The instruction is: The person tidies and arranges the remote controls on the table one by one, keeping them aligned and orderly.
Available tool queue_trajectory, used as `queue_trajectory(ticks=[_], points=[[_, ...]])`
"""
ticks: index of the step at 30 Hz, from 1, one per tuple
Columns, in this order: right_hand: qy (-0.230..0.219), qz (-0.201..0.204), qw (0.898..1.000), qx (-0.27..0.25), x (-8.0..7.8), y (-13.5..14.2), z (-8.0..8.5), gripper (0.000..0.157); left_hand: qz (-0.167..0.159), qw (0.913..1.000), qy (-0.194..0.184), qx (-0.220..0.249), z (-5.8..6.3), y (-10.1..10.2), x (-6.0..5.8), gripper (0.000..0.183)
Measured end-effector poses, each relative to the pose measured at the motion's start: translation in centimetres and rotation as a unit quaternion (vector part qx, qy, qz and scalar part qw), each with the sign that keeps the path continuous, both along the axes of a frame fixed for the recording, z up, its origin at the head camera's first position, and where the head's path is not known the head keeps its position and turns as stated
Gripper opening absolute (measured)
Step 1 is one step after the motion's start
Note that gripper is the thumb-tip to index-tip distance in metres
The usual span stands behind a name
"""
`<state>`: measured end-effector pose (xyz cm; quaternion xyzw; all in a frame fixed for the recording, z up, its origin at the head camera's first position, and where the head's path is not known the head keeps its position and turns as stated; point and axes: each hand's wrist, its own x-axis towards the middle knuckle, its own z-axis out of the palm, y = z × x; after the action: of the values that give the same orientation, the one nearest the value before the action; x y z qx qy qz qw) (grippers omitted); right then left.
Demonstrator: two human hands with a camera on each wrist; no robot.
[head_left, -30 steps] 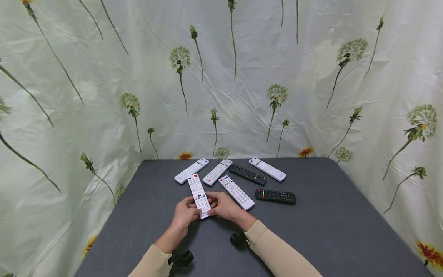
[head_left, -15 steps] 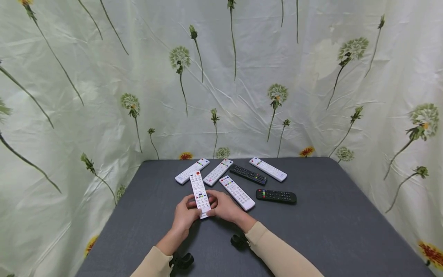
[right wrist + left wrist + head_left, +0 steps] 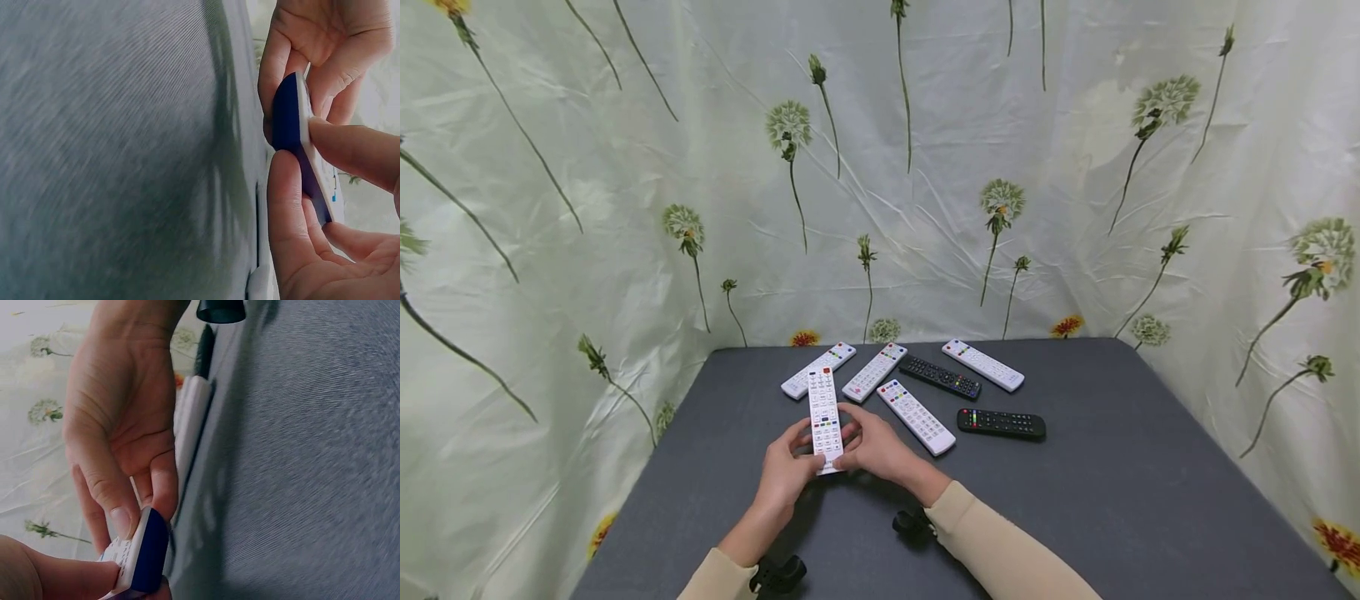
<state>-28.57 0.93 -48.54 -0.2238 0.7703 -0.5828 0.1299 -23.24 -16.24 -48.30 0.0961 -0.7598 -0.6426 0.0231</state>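
Note:
A white remote control (image 3: 824, 417) with a dark blue back (image 3: 287, 115) is held off the table, its red-buttoned end pointing away. My left hand (image 3: 784, 471) grips its near end from the left, thumb on the button face. From the right, my right hand (image 3: 880, 446) pinches the same end, its thumb (image 3: 356, 147) on the face and fingers behind. Beyond the held remote lies a white remote (image 3: 801, 385), partly covered by it. Another white remote (image 3: 874, 372) rests just right of that one, and a third (image 3: 916, 417) lies near my right hand.
A black remote (image 3: 940, 377) lies behind the middle white one. Farther right are a white remote (image 3: 982, 365) and a shorter black remote (image 3: 1001, 423). The dark grey table (image 3: 1112, 500) ends at a flower-printed curtain (image 3: 925, 208). Black wrist devices (image 3: 778, 575) hang under both sleeves.
Both hands have shifted slightly left with the held remote. It has swung from a leftward lean to nearly straight, and its far end has risen in view. The remotes on the table stay put.

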Motion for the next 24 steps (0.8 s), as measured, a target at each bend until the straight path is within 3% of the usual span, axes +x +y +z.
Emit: queue_trajectory(ticks=[13,18,24], points=[[-0.016,0.029,0.998,-0.054,0.8,-2.3,0.6,0.09,-0.013,0.9988,0.009,-0.047,2.0,-3.1,1.8,0.069],[-0.039,0.05,0.994,-0.084,1.4,-3.5,0.8,0.088,-0.018,0.9987,0.002,-0.047,2.4,-4.9,2.5,0.068],[-0.06,0.047,0.992,-0.102,1.9,-5.2,0.5,0.087,-0.02,0.9983,-0.01,-0.054,2.3,-6.7,2.8,0.07]])
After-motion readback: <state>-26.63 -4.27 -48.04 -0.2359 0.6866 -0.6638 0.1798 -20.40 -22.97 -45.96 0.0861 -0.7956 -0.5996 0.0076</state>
